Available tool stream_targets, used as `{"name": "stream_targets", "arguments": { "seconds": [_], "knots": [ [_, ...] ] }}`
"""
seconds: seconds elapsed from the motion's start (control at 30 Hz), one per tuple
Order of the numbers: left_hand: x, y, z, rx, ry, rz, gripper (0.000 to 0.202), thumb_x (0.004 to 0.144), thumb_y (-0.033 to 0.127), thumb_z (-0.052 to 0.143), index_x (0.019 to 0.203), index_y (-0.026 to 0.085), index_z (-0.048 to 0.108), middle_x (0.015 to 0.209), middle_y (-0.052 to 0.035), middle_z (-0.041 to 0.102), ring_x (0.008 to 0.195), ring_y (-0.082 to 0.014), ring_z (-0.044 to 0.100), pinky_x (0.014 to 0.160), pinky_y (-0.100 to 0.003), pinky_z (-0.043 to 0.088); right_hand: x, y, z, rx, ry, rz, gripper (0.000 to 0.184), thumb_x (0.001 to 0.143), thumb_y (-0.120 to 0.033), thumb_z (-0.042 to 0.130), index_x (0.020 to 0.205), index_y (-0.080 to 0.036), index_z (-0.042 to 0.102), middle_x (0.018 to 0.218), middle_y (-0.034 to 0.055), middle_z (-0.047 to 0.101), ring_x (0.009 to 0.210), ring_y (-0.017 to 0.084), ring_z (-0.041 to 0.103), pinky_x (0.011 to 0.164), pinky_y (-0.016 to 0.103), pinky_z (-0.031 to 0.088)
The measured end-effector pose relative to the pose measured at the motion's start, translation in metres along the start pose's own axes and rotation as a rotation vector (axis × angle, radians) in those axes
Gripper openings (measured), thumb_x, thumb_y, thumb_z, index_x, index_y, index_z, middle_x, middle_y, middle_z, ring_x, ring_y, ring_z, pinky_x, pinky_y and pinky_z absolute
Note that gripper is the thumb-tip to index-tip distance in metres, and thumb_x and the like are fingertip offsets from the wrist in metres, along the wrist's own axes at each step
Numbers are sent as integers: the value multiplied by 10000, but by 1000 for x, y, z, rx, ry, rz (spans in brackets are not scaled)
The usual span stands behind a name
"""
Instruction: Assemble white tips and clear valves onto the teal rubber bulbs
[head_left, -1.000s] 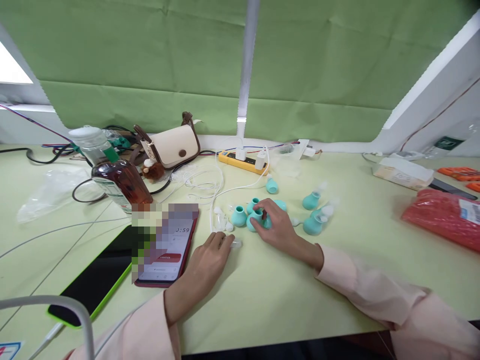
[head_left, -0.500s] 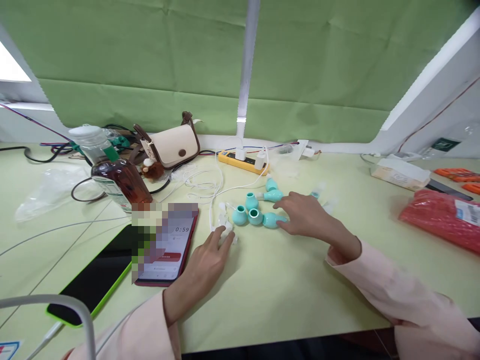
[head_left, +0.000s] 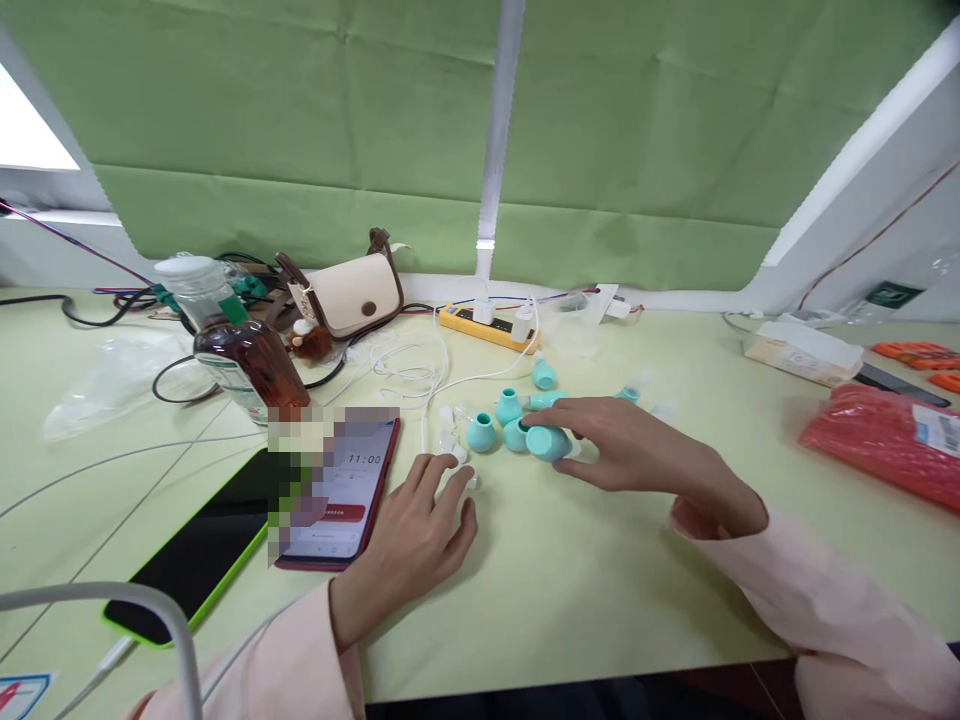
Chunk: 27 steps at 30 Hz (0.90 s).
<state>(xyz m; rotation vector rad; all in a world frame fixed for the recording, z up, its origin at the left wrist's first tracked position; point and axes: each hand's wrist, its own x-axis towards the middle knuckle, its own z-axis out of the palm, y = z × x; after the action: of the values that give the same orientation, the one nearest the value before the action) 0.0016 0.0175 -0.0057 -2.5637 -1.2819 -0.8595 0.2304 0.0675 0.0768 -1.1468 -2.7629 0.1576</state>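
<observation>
My right hand [head_left: 622,440] grips a turquoise rubber bulb [head_left: 546,443] between thumb and fingers. The bulb's rounded base faces left and a clear tip shows at its other end. Close around it are an open-mouthed turquoise bulb [head_left: 481,432], another upright bulb [head_left: 508,406] and several more, some partly covered by my fingers. My left hand [head_left: 412,525] hovers or rests low over the table with fingers apart and holds nothing. Its fingertips are at a small cluster of clear plastic tips [head_left: 452,447]; whether they touch is unclear.
Left of my hands lie a red-cased phone [head_left: 352,500] and a green-cased phone [head_left: 202,545]. Behind stand a brown bottle [head_left: 255,370], a cream handbag [head_left: 352,295] and a yellow power strip [head_left: 480,326] with white cables. A red plastic package [head_left: 877,440] and a white box [head_left: 802,350] are at right.
My right hand has taken hold of a lying bulb and turned it, its base now facing left. My left thumb has come out to the side, fingers spread wider.
</observation>
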Motion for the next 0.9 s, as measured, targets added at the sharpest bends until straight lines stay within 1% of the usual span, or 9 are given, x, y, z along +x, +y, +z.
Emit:
{"name": "stream_targets", "arguments": {
  "seconds": [0.17,0.27,0.33,0.4,0.47,0.57,0.67,0.77,0.9],
  "knots": [
    [0,1,-13,-225,-6,28,347,764,297,472,1056,110,450,984,-140,518,923,-260,458,741,-405,427,-5,-23,-16,504,62,-51,348,613,-91,528,928,-212,441,906,15,550,727,127,507,638,248,417],
    [2,1,-18,-316,-74,37,475,764,394,471,1137,114,376,1053,-138,496,961,-264,428,789,-423,406,-3,-30,-7,838,-9,-77,368,558,2,467,831,-211,343,932,23,520,801,134,492,661,255,426],
    [3,1,-18,-328,-147,53,372,801,380,433,1067,120,427,985,-119,526,912,-242,447,765,-392,422,1,-30,4,971,-38,-120,369,546,11,452,795,-215,300,940,25,497,774,122,482,630,248,428],
    [3,2,-14,-288,-191,88,250,840,342,381,898,127,498,832,-93,555,812,-216,475,694,-347,443,4,-29,14,956,-51,-157,371,553,-6,482,814,-213,318,934,22,493,771,122,475,650,259,422],
    [2,3,-10,-219,-173,150,272,857,331,351,747,135,505,691,-69,543,702,-197,484,592,-306,444,6,-28,20,815,-49,-174,371,575,-71,568,869,-206,385,911,18,514,803,138,476,720,289,403],
    [0,5,-9,-167,-143,191,305,855,341,346,677,142,491,604,-50,516,611,-187,478,493,-273,408,6,-29,22,651,-30,-163,310,604,-238,656,865,-191,495,811,5,554,745,134,496,718,279,397],
    [-1,7,-16,-275,-231,122,335,870,354,275,728,148,498,628,-48,523,603,-179,484,524,-274,403,9,-27,25,762,-65,-151,239,613,-276,665,790,-176,540,728,-14,563,654,101,506,617,220,417],
    [-2,9,-28,-477,-368,23,332,879,365,230,803,175,492,704,-42,552,637,-162,499,587,-255,405,14,-19,32,946,-189,-111,247,573,-259,691,755,-167,551,696,-24,559,603,85,509,543,197,419],
    [-3,10,-34,-700,-452,-65,294,888,307,244,724,191,459,626,10,532,597,-119,496,619,-215,401,20,-6,38,1151,-301,-17,307,541,-327,704,748,-166,543,664,-21,562,534,84,498,473,210,415]
  ]
}}
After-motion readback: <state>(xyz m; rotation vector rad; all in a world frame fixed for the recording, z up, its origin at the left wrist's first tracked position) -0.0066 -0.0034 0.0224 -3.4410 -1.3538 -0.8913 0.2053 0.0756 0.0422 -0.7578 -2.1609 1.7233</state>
